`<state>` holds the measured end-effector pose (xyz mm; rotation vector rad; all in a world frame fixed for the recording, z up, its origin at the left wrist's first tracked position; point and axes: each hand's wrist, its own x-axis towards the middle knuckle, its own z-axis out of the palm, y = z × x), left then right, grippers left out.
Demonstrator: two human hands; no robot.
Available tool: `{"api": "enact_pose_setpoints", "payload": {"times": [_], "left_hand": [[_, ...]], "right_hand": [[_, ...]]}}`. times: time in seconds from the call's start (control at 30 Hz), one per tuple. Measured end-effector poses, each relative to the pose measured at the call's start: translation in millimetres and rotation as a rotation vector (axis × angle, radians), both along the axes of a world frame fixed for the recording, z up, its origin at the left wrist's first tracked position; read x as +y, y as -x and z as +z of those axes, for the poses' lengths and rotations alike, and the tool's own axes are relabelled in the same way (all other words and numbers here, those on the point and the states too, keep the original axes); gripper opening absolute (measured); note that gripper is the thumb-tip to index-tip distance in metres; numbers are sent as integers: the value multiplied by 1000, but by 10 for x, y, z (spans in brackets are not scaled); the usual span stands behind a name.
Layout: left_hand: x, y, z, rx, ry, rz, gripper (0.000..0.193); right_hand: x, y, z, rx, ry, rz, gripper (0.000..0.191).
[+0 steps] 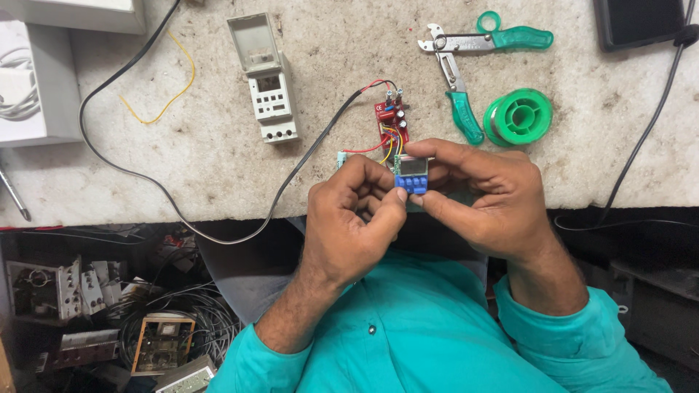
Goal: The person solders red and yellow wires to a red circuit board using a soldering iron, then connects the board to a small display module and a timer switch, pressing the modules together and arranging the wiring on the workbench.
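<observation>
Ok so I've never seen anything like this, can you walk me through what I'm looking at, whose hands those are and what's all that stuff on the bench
This is one picture from a camera worn on a person's head, looking down at their own two bare hands; the teal shirt at the bottom is theirs. The left hand and right hand together hold a small module with a grey screen and blue buttons. Coloured wires join it to a red circuit board lying on the rough pale workbench. Also on the bench: an opened grey timer casing, a black cable, a loose yellow wire, green-handled wire strippers and a green spool. Below the bench, at left, is a heap of old parts and cables.
</observation>
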<state>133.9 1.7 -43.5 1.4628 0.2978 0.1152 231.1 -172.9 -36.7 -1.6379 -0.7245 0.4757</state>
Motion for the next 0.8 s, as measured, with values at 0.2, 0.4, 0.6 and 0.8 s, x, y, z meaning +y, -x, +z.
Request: {"api": "enact_pose_setpoints", "payload": {"times": [0.2,0.4,0.6,0.8], "left_hand": [[-7,-11,-14,11,10,6,8],[-10,-2,-8,16,11,4,8],[3,10,-16,-17,11,-8,9],[-4,8,-25,-5,14,-11,9]], "right_hand": [[-1,9,12,13,7,-9,49],[3,10,9,23,-11,2,49],[-5,5,3,-4,18,-7,49],[-7,10,-9,11,-9,2,50]]}}
